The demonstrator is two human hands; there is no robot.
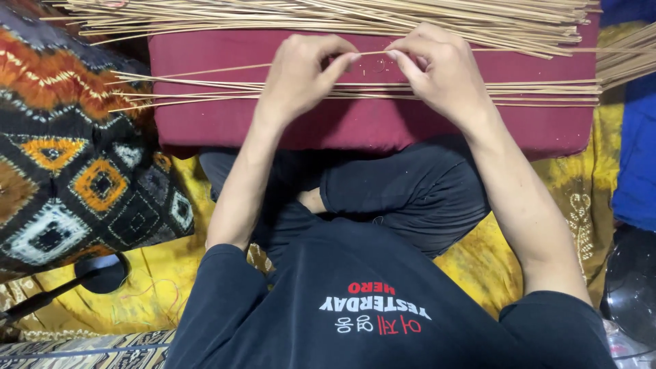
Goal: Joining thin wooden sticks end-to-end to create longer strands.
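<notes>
Seated cross-legged behind a dark red rectangular cushion [355,123], the person pinches one thin pale bamboo stick [225,70] between the closed fingertips of the left hand [301,75] and right hand [444,72], above a loose row of similar sticks [547,87] lying along the cushion's middle.

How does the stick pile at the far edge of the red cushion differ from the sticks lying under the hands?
The far pile is thick and dense; the near sticks are few and fanned apart at the left. The far pile lies untouched; both hands, left and right, work over the near sticks, pinching one. Both are thin, pale, and rest on the red cushion.
</notes>
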